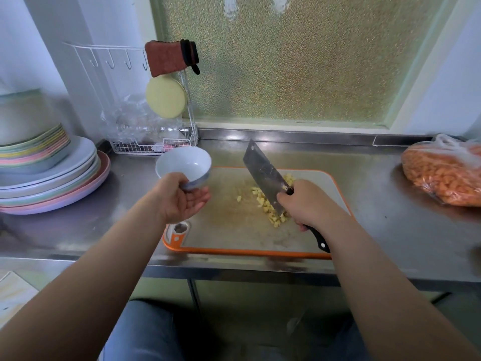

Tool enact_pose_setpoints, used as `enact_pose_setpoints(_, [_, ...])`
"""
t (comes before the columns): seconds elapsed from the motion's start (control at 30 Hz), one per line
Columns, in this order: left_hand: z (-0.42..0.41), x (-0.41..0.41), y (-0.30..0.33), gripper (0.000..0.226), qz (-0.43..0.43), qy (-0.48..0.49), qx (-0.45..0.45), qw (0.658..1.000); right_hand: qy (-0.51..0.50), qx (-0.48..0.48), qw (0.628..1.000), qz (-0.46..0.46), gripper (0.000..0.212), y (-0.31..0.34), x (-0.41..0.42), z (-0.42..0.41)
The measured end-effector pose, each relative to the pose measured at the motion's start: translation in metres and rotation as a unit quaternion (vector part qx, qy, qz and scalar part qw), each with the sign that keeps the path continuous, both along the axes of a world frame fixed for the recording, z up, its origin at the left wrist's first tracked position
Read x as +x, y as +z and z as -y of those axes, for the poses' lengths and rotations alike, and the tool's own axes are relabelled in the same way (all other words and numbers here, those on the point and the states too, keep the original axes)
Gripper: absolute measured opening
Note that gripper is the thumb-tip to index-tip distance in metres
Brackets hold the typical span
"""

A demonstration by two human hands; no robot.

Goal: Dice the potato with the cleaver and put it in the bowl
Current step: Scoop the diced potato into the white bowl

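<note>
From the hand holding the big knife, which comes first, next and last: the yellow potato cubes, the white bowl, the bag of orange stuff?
From the right hand, in the head view:
1. Yellow potato cubes, right beside it on the orange-rimmed cutting board.
2. White ceramic bowl, to its left, held in the left hand.
3. Plastic bag of orange pieces, far right on the counter.

One bowl [183, 162], one cleaver [265, 175], one cutting board [234, 230], one heap of potato dice [270, 204], one plate stack [49, 178], one bag [445, 173].

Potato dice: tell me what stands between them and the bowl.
Nothing visible does. The potato dice lie on the cutting board beside the cleaver; the left hand holds the empty bowl over the board's left edge.
</note>
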State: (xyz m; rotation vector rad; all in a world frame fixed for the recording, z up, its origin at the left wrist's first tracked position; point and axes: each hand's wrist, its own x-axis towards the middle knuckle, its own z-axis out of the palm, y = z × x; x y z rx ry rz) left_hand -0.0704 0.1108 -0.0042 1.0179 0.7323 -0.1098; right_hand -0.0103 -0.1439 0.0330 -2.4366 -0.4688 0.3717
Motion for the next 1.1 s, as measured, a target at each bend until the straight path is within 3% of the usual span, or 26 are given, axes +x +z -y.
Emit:
enact_pose_setpoints(0.17, [0.014,0.004,-0.004,0.034,-0.05,-0.101,0.119,0.986,-0.027,-0.014,0.998,0.047,0.05,-0.003,-0.002,0.001])
enact_pose_setpoints(0.27, [0.014,0.001,-0.005,0.048,-0.043,-0.105,0.196,0.974,-0.019,-0.021,0.997,0.072,0.045,-0.005,-0.004,0.004])
enact_pose_setpoints(0.33, [0.016,-0.007,-0.004,0.057,-0.036,-0.128,0.297,0.945,0.003,-0.039,0.995,0.092,0.04,-0.006,-0.006,0.009])
enact_pose_setpoints(0.37, [0.018,-0.012,-0.003,0.058,-0.038,-0.148,0.393,0.907,0.016,-0.048,0.994,0.102,0.038,-0.006,-0.007,0.011])
enact_pose_setpoints(0.4, [0.019,-0.017,-0.004,0.055,-0.038,-0.157,0.506,0.847,0.027,-0.055,0.992,0.111,0.036,-0.006,-0.008,0.012])
enact_pose_setpoints(0.47, [0.021,-0.024,-0.004,0.04,-0.01,-0.09,0.711,0.697,0.044,-0.062,0.988,0.131,0.033,-0.005,-0.01,0.011])
enact_pose_setpoints(0.5, [0.025,-0.026,-0.002,0.034,0.033,-0.033,0.772,0.633,0.048,-0.064,0.987,0.139,0.033,-0.004,-0.01,0.009])
enact_pose_setpoints(0.53, [0.029,-0.026,-0.001,0.035,0.087,0.005,0.815,0.572,0.053,-0.066,0.985,0.148,0.034,-0.003,-0.011,0.005])
enact_pose_setpoints(0.6, [0.038,-0.021,0.001,0.058,0.163,-0.011,0.868,0.469,0.066,-0.076,0.981,0.168,0.035,-0.002,-0.013,-0.006])
enact_pose_setpoints(0.67, [0.047,-0.011,0.0,0.08,0.173,-0.086,0.899,0.393,0.085,-0.091,0.973,0.193,0.038,-0.001,-0.014,-0.021])
enact_pose_setpoints(0.77, [0.051,0.007,0.001,0.09,0.14,-0.188,0.923,0.306,0.095,-0.109,0.965,0.217,0.046,-0.001,-0.014,-0.042])
enact_pose_setpoints(0.83, [0.047,0.018,0.0,0.09,0.116,-0.248,0.917,0.291,0.102,-0.117,0.961,0.23,0.049,-0.003,-0.013,-0.052])
enact_pose_setpoints(1.1, [0.036,0.028,0.001,0.081,0.054,-0.319,0.895,0.309,0.114,-0.132,0.955,0.24,0.043,-0.003,-0.007,-0.055])
